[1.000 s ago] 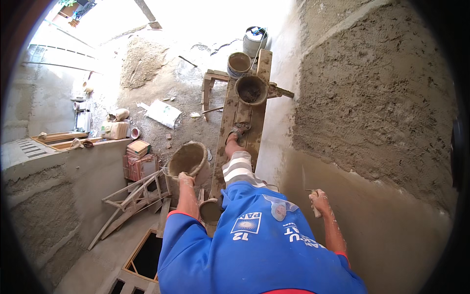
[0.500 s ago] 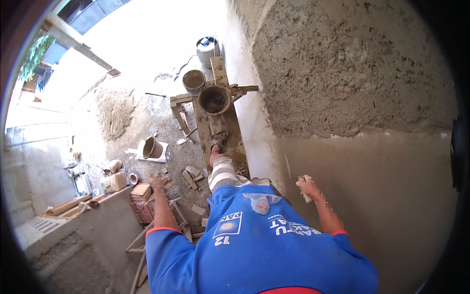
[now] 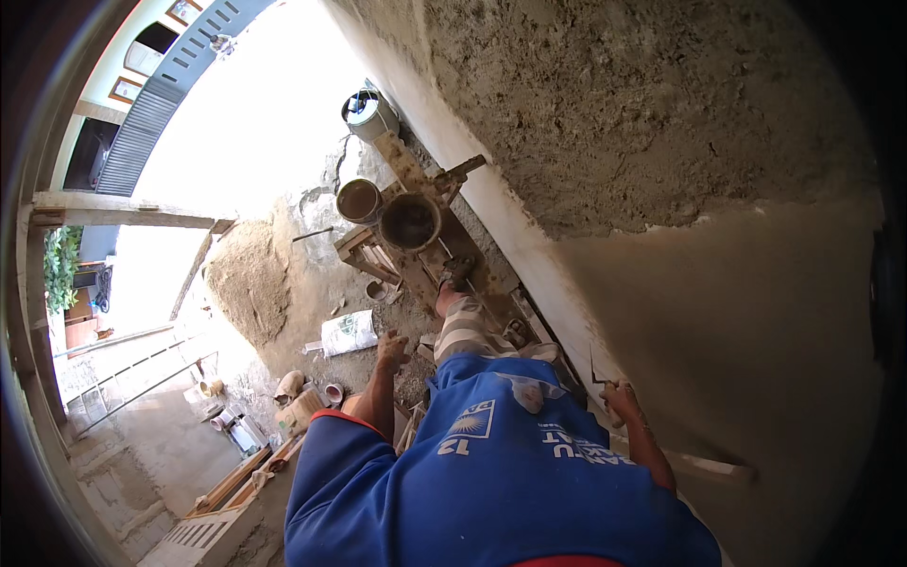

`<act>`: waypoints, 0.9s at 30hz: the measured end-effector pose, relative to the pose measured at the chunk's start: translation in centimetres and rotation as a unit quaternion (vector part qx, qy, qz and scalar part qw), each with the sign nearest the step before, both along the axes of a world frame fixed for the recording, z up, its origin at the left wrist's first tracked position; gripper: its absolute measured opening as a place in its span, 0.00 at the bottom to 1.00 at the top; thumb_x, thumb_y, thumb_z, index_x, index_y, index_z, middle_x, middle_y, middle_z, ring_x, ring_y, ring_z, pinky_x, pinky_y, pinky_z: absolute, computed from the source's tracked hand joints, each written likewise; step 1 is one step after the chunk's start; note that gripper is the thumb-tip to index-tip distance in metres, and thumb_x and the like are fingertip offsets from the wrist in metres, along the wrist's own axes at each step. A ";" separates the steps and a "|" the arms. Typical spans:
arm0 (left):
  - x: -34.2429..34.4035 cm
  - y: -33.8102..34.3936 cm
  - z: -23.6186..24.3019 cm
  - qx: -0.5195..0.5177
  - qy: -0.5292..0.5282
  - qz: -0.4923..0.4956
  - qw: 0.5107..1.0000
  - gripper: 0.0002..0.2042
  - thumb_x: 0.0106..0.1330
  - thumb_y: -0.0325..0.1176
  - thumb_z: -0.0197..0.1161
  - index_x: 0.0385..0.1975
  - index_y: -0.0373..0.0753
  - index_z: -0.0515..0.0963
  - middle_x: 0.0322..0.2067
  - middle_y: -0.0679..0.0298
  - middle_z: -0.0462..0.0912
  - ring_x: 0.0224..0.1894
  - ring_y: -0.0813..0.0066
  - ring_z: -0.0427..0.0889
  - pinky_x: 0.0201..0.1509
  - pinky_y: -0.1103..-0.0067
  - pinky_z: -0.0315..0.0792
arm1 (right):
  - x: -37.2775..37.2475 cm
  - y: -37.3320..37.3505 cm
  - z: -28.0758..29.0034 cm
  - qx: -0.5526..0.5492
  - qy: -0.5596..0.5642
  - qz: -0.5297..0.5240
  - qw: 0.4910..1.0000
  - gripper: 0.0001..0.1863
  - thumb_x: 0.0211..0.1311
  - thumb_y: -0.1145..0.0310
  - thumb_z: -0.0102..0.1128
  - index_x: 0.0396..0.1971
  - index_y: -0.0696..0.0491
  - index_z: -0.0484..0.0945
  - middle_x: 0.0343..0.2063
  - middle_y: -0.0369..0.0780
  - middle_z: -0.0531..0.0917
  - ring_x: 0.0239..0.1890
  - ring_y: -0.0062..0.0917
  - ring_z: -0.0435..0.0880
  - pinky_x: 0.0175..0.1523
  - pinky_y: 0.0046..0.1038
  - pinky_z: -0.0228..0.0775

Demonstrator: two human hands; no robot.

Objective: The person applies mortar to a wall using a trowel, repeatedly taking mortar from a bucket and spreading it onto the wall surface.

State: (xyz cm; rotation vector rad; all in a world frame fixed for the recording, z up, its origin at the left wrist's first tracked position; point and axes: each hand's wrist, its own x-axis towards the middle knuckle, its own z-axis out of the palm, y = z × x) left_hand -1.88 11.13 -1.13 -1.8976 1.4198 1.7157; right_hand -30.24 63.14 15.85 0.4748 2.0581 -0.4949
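My right hand (image 3: 621, 404) is closed round the handle of a trowel, whose thin blade (image 3: 593, 367) points up beside the wall's pale edge. Right of that hand is a smooth, damp-looking plaster surface (image 3: 718, 312); above it the wall carries rough grey mortar (image 3: 642, 113). My left hand (image 3: 391, 351) hangs over the ground with nothing in it, its fingers apart. Ahead of my feet, a mortar-smeared bucket (image 3: 410, 222) stands on a plank bench (image 3: 472, 246). Another bucket (image 3: 359, 201) is just left of it.
A lidded pail (image 3: 369, 115) stands farther off by the wall. At left are a sand heap (image 3: 250, 279), a white sack (image 3: 349, 333) and wooden boards (image 3: 227, 482). A wooden beam (image 3: 123, 210) crosses the upper left. A board (image 3: 704, 465) lies right of my forearm.
The view has turned, so the bench and wall now slant. My left hand has moved rightward in view, closer to my body. My right hand still grips the trowel, now lower in view.
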 end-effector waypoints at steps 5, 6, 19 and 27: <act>-7.9 -6.3 5.3 0.018 0.089 0.129 0.988 0.30 0.65 0.30 0.60 0.68 0.40 0.60 0.48 0.52 0.79 0.28 0.62 0.84 0.31 0.71 0.81 | -7.5 -17.6 -0.9 -0.136 -0.078 0.080 0.984 0.24 0.59 0.66 0.62 0.52 0.61 0.70 0.24 0.43 0.80 0.20 0.29 0.80 0.22 0.33 0.73; -7.6 -7.1 5.8 0.043 0.123 0.141 0.981 0.30 0.65 0.28 0.60 0.68 0.41 0.60 0.47 0.53 0.79 0.28 0.62 0.84 0.30 0.71 0.80 | -8.5 -21.8 -1.1 -0.144 -0.092 0.111 0.979 0.24 0.59 0.66 0.62 0.52 0.60 0.69 0.24 0.42 0.79 0.18 0.27 0.78 0.21 0.32 0.73; 11.9 -1.4 8.8 0.056 -0.112 0.398 0.909 0.27 0.65 0.27 0.55 0.65 0.41 0.60 0.49 0.51 0.77 0.21 0.62 0.83 0.20 0.73 0.79 | -8.8 -57.9 -21.9 -0.291 -0.241 0.113 0.919 0.15 0.67 0.61 0.53 0.40 0.60 0.72 0.25 0.40 0.77 0.21 0.27 0.79 0.21 0.33 0.74; 15.3 5.7 10.7 0.061 -0.189 0.470 0.860 0.30 0.63 0.24 0.59 0.66 0.41 0.60 0.47 0.50 0.78 0.27 0.54 0.86 0.26 0.68 0.83 | -5.4 -77.5 -36.2 -0.327 -0.171 0.218 0.904 0.15 0.61 0.66 0.55 0.41 0.63 0.74 0.33 0.49 0.81 0.29 0.36 0.81 0.33 0.43 0.71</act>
